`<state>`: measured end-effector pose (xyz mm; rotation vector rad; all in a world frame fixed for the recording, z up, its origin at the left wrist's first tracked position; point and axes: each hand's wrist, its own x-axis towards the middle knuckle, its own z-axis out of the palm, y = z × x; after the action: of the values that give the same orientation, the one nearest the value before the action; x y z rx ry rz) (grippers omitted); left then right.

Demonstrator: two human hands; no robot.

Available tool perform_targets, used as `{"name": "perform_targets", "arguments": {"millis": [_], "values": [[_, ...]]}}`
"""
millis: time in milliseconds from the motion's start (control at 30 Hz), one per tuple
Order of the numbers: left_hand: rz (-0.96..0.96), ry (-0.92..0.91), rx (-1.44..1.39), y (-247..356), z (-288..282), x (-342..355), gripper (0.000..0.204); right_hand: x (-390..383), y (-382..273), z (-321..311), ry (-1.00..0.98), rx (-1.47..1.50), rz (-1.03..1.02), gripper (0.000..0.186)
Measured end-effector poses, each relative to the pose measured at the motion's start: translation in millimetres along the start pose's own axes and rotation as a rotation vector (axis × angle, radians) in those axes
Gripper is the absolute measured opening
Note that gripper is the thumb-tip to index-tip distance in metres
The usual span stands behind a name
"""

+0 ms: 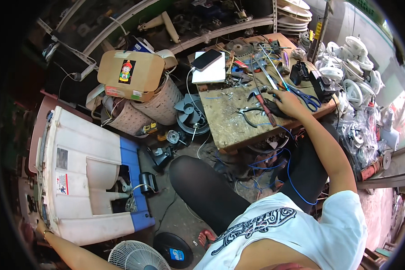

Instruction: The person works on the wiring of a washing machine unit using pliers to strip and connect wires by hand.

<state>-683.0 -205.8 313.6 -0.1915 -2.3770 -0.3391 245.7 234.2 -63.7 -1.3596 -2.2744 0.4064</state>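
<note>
Right hand among tools, left hand at a white housing

Clock positions are read from the middle of the view. At 2 o'clock, the right hand (289,102) rests over the wooden surface (225,128), fingers bent above a dark object (280,110); whether they grip it, I cannot tell. Just beside this hand, at its 8 o'clock, lies a red-handled tool (269,113); farther out at its 9 o'clock are black-handled pliers (241,111). Scissors (305,94) with blue handles lie near its 3 o'clock.

At 8 o'clock, the left hand (40,230) is at the outer edge of a large white-and-blue housing (78,148). The dark rim of the view obscures its fingers, so I cannot tell their spread or grip.

A white fan (135,255) sits at 7 o'clock, a cardboard box (144,72) at 10, and a phone (207,59) at 12.
</note>
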Motion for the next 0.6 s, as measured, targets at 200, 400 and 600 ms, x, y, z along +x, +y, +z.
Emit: {"name": "perform_targets", "arguments": {"millis": [200,400,600], "values": [[0.215,-0.002,-0.338,68,18,-19,0.037,-11,-15,-1,0.005,0.02,-0.008,0.039],[0.6,-0.122,-0.82,185,-4,-71,0.038,-17,-10,-18,0.12,0.081,0.112,0.037],[1.208,-0.761,-0.896,353,-30,-289,0.041,-59,2,-51,0.344,0.253,0.131,0.063]]}}
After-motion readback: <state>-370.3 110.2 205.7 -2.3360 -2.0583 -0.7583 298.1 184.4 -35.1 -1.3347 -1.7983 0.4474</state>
